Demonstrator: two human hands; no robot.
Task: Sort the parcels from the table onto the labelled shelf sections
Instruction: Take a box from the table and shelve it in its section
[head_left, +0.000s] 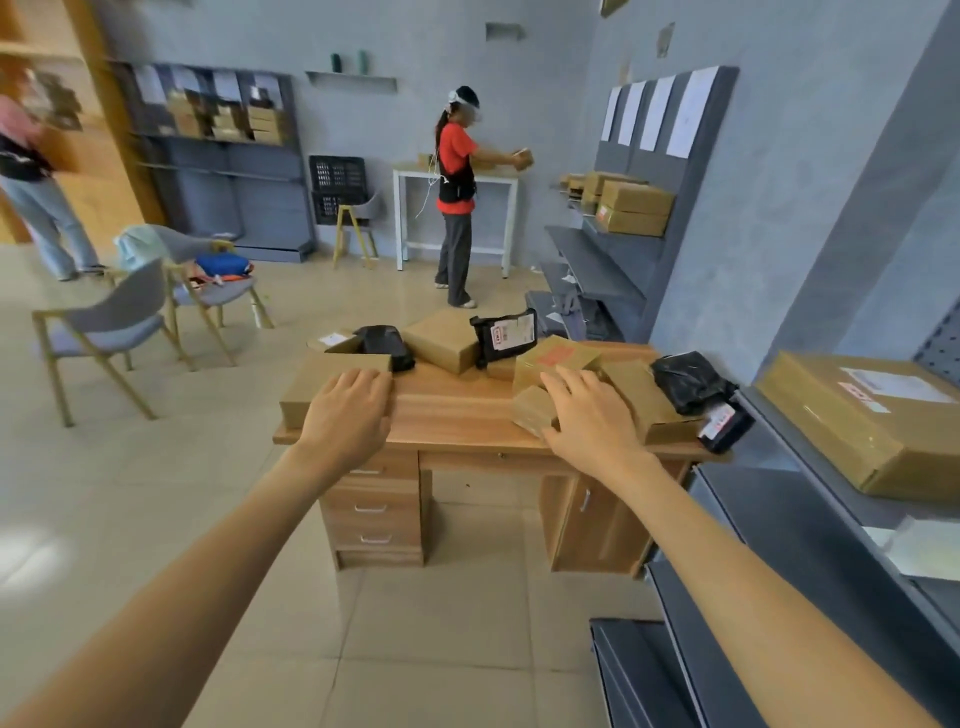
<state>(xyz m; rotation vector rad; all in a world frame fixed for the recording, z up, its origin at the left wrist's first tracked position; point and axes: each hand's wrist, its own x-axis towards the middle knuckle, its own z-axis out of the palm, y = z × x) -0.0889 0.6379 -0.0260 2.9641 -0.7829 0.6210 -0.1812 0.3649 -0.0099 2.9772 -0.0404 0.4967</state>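
Note:
A wooden desk (457, 415) ahead carries several parcels: brown cardboard boxes and black plastic mailers. My left hand (348, 410) reaches out with straight fingers over the flat brown box (311, 384) at the desk's left corner. My right hand (587, 410) stretches with relaxed fingers over a small brown box (530, 408) near the desk's front edge. Whether either hand touches its box I cannot tell. A taller box with a red label (556, 358) stands just behind. Black mailers lie at the back (506, 335), the left (384, 345) and the right (691, 382).
A grey shelf unit (810, 519) runs along my right, with a large brown box (857, 421) on it. Another labelled shelf (623, 244) with boxes stands farther back. A person in a red shirt (457, 197) works at a white table. Two chairs (109, 327) stand left.

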